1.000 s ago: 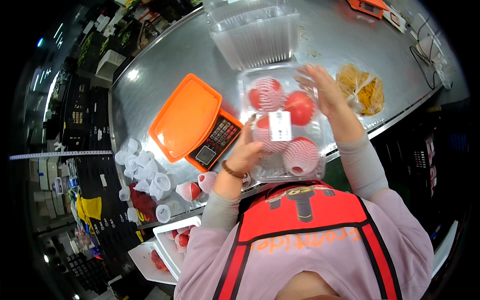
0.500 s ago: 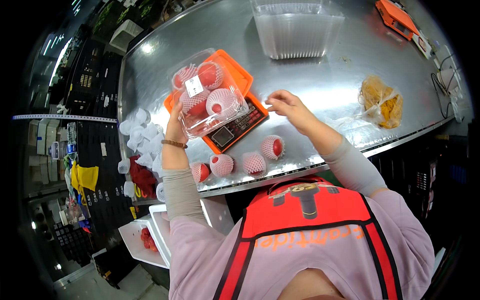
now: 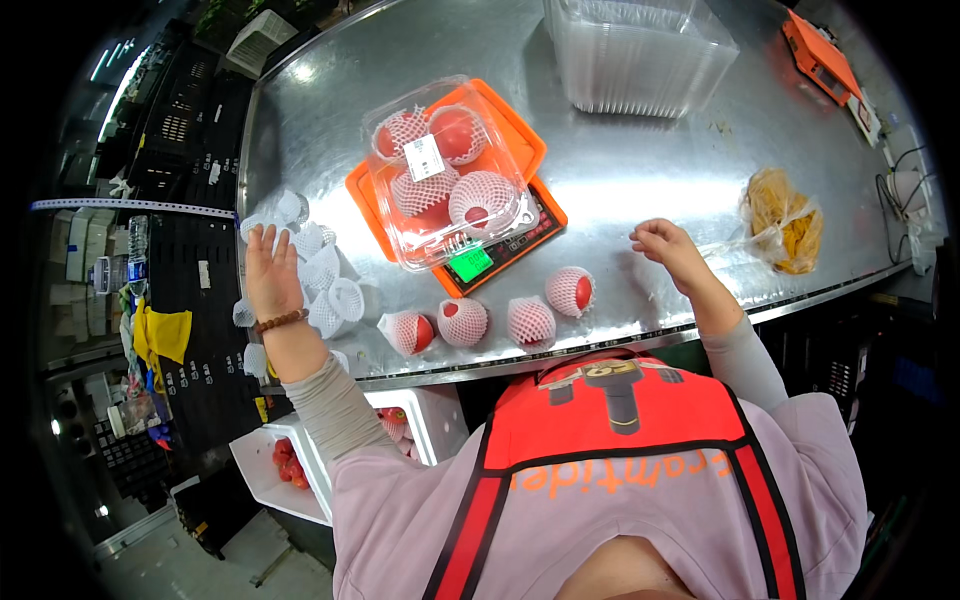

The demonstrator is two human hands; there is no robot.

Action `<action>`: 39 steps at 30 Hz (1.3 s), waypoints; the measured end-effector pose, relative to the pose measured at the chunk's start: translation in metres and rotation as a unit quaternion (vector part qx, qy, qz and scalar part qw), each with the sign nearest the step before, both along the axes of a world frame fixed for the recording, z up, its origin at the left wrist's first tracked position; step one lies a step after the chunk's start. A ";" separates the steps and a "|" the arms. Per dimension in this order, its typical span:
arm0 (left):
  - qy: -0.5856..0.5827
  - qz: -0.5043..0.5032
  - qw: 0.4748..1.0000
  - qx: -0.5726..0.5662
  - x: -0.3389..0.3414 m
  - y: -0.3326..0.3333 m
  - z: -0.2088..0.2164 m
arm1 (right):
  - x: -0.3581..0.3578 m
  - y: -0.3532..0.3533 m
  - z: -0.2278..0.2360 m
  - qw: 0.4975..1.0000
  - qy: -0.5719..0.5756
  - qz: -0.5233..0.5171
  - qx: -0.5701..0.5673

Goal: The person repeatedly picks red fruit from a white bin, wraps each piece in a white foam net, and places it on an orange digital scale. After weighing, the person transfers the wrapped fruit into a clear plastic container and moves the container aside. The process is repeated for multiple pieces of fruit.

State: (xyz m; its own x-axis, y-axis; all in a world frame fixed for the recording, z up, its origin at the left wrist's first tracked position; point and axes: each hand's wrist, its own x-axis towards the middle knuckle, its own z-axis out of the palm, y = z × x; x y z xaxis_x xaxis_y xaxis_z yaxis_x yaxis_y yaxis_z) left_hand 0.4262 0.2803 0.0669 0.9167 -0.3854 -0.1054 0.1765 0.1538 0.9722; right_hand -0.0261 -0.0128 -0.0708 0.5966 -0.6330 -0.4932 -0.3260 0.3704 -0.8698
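Observation:
A clear plastic clamshell box (image 3: 410, 235) rests on an orange digital scale (image 3: 520, 130). Inside it sit several round red fruits (image 3: 483, 203) in white foam nets, and the lid carries a white label (image 3: 424, 156). The scale's display (image 3: 470, 263) glows green. My left hand (image 3: 272, 270) is open, fingers spread, over the edge of a heap of empty white foam nets (image 3: 320, 270) left of the scale. Right of the scale, my right hand (image 3: 668, 252) hovers above the metal table with fingers loosely bent and nothing in them.
Netted red fruits (image 3: 463, 322) line the near edge of the metal table (image 3: 640, 180). Stacked clear trays (image 3: 640, 60) stand at the back. To the right lie a bag of yellow rubber bands (image 3: 782, 222) and another orange scale (image 3: 822, 58). White foam boxes (image 3: 265, 470) sit below the table.
My left hand has let go of the clamshell box and moved left to the foam nets. The box now rests on the scale, whose display has lit green. My right hand has moved right.

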 end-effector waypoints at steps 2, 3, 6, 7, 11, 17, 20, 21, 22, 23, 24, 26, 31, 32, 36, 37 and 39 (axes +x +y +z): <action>0.007 -0.008 1.000 -0.002 0.000 -0.007 -0.007 | 0.024 0.000 0.014 1.000 -0.017 0.007 -0.011; 0.013 -0.026 1.000 0.005 0.001 -0.013 -0.015 | 0.037 0.000 0.021 0.999 -0.025 0.010 -0.018; 0.044 -0.084 0.995 0.032 -0.006 -0.041 -0.032 | 0.076 0.007 0.044 0.998 -0.048 0.037 -0.004; 0.040 -0.112 0.992 0.038 -0.005 -0.046 -0.046 | 0.091 0.012 0.051 0.997 -0.054 0.049 0.005; 0.152 -0.277 0.949 0.026 -0.040 -0.097 -0.064 | 0.141 0.032 0.084 0.991 -0.056 0.064 0.106; 0.242 -0.354 0.900 -0.081 -0.072 -0.112 -0.077 | 0.156 0.052 0.069 0.982 -0.135 0.079 0.103; 0.102 -0.376 0.917 -0.084 -0.123 -0.124 -0.047 | 0.097 0.052 0.071 0.957 -0.261 0.054 0.112; 0.074 -0.389 0.913 -0.093 -0.156 -0.134 -0.027 | 0.077 0.050 0.070 0.940 -0.305 0.021 0.154; 0.082 -0.424 0.892 -0.129 -0.182 -0.143 -0.013 | 0.055 0.044 0.067 0.935 -0.312 -0.001 0.170; 0.053 -0.465 0.872 -0.146 -0.197 -0.153 -0.011 | 0.035 0.037 0.065 0.927 -0.322 -0.019 0.190; 0.025 -0.492 0.858 -0.146 -0.217 -0.167 -0.007 | 0.013 0.030 0.073 0.920 -0.358 -0.042 0.153; -0.028 -0.537 0.835 -0.120 -0.255 -0.193 -0.001 | -0.027 0.021 0.089 0.895 -0.430 -0.075 0.090; 0.026 -0.663 0.736 -0.130 -0.395 -0.282 0.008 | -0.178 -0.009 0.080 0.827 -0.526 -0.188 0.069; 0.018 -0.704 0.694 -0.149 -0.418 -0.302 0.006 | -0.214 -0.011 0.081 0.819 -0.514 -0.237 0.088; 0.002 -0.742 0.667 -0.076 -0.533 -0.364 0.007 | -0.381 -0.014 0.067 0.760 -0.494 -0.421 0.038; 0.009 -0.738 0.673 -0.056 -0.547 -0.372 0.002 | -0.416 -0.019 0.069 0.745 -0.480 -0.463 0.021; 0.022 -0.735 0.678 -0.016 -0.573 -0.386 -0.006 | -0.497 -0.035 0.039 0.692 -0.463 -0.553 -0.032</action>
